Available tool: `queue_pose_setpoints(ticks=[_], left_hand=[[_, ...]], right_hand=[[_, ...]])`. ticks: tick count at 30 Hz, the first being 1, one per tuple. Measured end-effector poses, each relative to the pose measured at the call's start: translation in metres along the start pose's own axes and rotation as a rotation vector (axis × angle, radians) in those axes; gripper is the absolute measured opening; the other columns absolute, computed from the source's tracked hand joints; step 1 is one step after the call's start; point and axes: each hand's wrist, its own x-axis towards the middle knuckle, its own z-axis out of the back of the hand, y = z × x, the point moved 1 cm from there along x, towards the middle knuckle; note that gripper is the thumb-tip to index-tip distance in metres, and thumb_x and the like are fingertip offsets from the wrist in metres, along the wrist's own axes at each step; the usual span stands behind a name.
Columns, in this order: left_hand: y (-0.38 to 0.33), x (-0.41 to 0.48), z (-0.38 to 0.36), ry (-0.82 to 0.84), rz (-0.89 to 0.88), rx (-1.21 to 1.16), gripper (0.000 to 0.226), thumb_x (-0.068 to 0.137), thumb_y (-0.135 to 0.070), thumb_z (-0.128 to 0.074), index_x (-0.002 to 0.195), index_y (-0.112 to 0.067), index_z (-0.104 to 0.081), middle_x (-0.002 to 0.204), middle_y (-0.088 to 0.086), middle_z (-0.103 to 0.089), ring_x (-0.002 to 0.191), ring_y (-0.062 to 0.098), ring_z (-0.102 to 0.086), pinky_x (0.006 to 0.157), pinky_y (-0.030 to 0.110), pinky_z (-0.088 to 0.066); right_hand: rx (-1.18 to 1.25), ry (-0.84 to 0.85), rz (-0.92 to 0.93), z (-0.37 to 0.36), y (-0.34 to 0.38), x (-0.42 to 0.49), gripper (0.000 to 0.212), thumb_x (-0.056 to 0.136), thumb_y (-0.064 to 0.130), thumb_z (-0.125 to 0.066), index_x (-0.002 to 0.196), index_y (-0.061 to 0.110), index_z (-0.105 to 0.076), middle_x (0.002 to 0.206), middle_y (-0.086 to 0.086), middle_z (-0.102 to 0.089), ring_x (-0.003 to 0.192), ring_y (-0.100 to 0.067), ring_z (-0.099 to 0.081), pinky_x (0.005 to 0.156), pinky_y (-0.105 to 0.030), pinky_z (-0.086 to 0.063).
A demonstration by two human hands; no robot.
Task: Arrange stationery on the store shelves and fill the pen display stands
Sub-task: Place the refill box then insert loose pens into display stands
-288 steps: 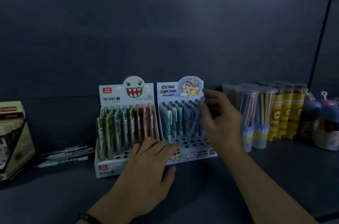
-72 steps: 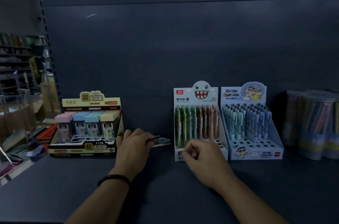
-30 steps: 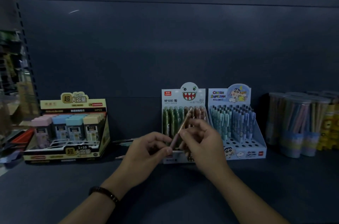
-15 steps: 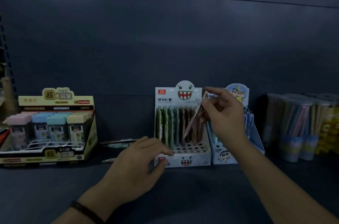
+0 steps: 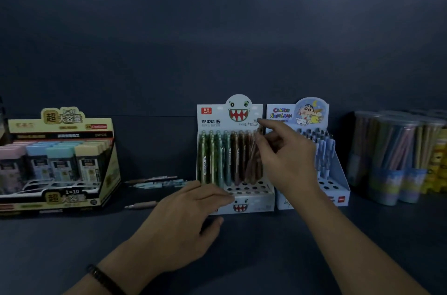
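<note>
The right hand [image 5: 287,159] is pinching a brownish pen [image 5: 259,132] near its top end between thumb and fingertips. It is holding the pen almost upright over the right-hand rows of the monster-face stand [image 5: 256,204]. Gripping it high is probably leaving the tip free to find a hole without the fingers knocking the pens already seated.

The left hand [image 5: 183,219] is lying flat with straight, relaxed fingers and gripping nothing. Its fingertips are reaching the stand's front left corner, most likely bracing the light cardboard so it is not sliding back under the push.

The stand's front rows of holes are showing empty, so the filling looks only partly done.

Just left of the stand, loose pens [image 5: 157,181] are lying on the shelf [image 5: 254,246], seemingly kept within easy reach as the supply. One more pen [image 5: 142,204] is sitting nearer the front edge.

Beside the stand on its right, a blue cartoon stand [image 5: 338,188] is standing, also with open holes. Farther out are a yellow box of refill cases [image 5: 58,161] and clear tubs of pencils [image 5: 391,157].
</note>
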Motion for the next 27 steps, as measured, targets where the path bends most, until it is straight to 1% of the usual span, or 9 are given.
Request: queue_pose_setpoints(ticks=[5, 8, 11, 13, 17, 19, 22, 24, 27], left_hand=[[0.0001, -0.0007, -0.0013, -0.009, -0.005, 0.007, 0.045, 0.103, -0.049, -0.049, 0.148, -0.05, -0.046, 0.144, -0.04, -0.038, 0.133, -0.009, -0.038, 0.113, 0.022, -0.041], [0.0013, -0.0007, -0.0027, -0.016, -0.014, 0.005, 0.045, 0.103, -0.048, -0.05, 0.147, -0.05, -0.047, 0.144, -0.04, -0.039, 0.133, -0.009, -0.038, 0.112, 0.022, -0.041], [0.002, -0.0014, -0.0038, -0.026, -0.016, 0.01, 0.045, 0.101, -0.046, -0.05, 0.146, -0.048, -0.049, 0.143, -0.038, -0.042, 0.132, -0.009, -0.04, 0.111, 0.021, -0.042], [0.0025, -0.0017, -0.0042, -0.024, -0.015, 0.008, 0.044, 0.101, -0.045, -0.05, 0.145, -0.048, -0.05, 0.143, -0.039, -0.042, 0.132, -0.009, -0.04, 0.111, 0.02, -0.042], [0.0027, -0.0011, -0.0042, -0.006, -0.007, 0.0, 0.044, 0.102, -0.046, -0.049, 0.146, -0.049, -0.049, 0.143, -0.039, -0.04, 0.133, -0.01, -0.038, 0.113, 0.019, -0.039], [0.0023, -0.0008, -0.0035, -0.001, -0.005, -0.005, 0.044, 0.102, -0.046, -0.049, 0.146, -0.049, -0.049, 0.143, -0.039, -0.04, 0.133, -0.009, -0.037, 0.113, 0.019, -0.039], [0.0015, -0.0015, -0.0023, 0.002, -0.008, -0.011, 0.043, 0.102, -0.045, -0.049, 0.145, -0.049, -0.05, 0.143, -0.039, -0.04, 0.132, -0.009, -0.038, 0.112, 0.02, -0.04], [0.0008, -0.0019, -0.0014, 0.003, -0.014, -0.012, 0.043, 0.102, -0.045, -0.049, 0.145, -0.049, -0.05, 0.142, -0.039, -0.04, 0.131, -0.009, -0.038, 0.111, 0.021, -0.04], [0.0013, -0.0033, 0.0014, -0.024, -0.036, -0.013, 0.04, 0.1, -0.041, -0.052, 0.14, -0.048, -0.055, 0.138, -0.038, -0.046, 0.128, -0.008, -0.045, 0.111, 0.018, -0.04]], right_hand=[[-0.015, 0.027, 0.003, -0.0034, 0.0006, 0.0003, 0.031, 0.095, 0.022, -0.075, 0.123, 0.035, -0.075, 0.079, 0.021, -0.068, 0.075, -0.003, -0.068, 0.083, -0.039, -0.061], [-0.061, 0.027, 0.046, -0.0039, 0.0018, -0.0005, 0.033, 0.093, 0.02, -0.077, 0.124, 0.03, -0.076, 0.083, 0.021, -0.068, 0.08, -0.003, -0.067, 0.088, -0.04, -0.06], [-0.118, 0.038, 0.099, -0.0039, 0.0042, -0.0002, 0.04, 0.091, 0.019, -0.08, 0.129, 0.028, -0.074, 0.083, 0.017, -0.066, 0.079, -0.007, -0.065, 0.089, -0.036, -0.058], [-0.099, 0.066, 0.053, -0.0045, 0.0046, 0.0004, 0.042, 0.091, 0.022, -0.08, 0.13, 0.032, -0.069, 0.081, 0.018, -0.067, 0.078, -0.002, -0.064, 0.086, -0.03, -0.055], [-0.166, 0.09, 0.117, -0.0081, 0.0054, -0.0019, 0.023, 0.09, 0.022, -0.08, 0.111, 0.024, -0.074, 0.079, 0.017, -0.066, 0.077, -0.005, -0.064, 0.08, -0.037, -0.059], [-0.178, 0.097, 0.137, -0.0097, 0.007, -0.0025, 0.02, 0.09, 0.022, -0.079, 0.109, 0.023, -0.075, 0.079, 0.018, -0.064, 0.078, -0.007, -0.064, 0.079, -0.037, -0.059], [-0.212, 0.123, 0.151, -0.0099, 0.0076, -0.0031, 0.021, 0.093, 0.021, -0.075, 0.113, 0.023, -0.076, 0.076, 0.021, -0.06, 0.073, -0.002, -0.06, 0.079, -0.03, -0.057], [-0.214, 0.185, 0.102, -0.0099, 0.0064, -0.0041, 0.025, 0.096, 0.021, -0.07, 0.12, 0.025, -0.075, 0.07, 0.02, -0.06, 0.068, -0.003, -0.059, 0.076, -0.024, -0.053], [-0.184, 0.21, 0.066, -0.0093, 0.0052, -0.0088, 0.033, 0.097, 0.019, -0.069, 0.128, 0.028, -0.072, 0.062, 0.016, -0.055, 0.066, -0.003, -0.06, 0.066, -0.009, -0.043]])
